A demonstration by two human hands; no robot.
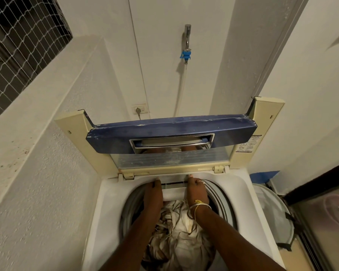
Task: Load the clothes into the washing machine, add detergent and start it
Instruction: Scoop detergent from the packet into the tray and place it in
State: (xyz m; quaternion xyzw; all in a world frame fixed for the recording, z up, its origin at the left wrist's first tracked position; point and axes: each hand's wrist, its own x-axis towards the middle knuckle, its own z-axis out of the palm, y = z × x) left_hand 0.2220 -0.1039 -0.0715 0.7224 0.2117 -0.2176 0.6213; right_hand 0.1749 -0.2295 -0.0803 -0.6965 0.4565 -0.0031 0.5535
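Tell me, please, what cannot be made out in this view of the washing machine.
All in the head view:
1. How the fingers of the left hand and right hand meet the white tray: hidden under the hands' backs.
2. The label on the lid: too small to read.
3. Front of the washing machine: cut off by the bottom edge.
4. The pink basin: blurred behind the glass panel.

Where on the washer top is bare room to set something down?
Bare: the deck left of the drum and the strip right of it. Crowded: left hand and right hand at the back rim; clothes fill the drum.
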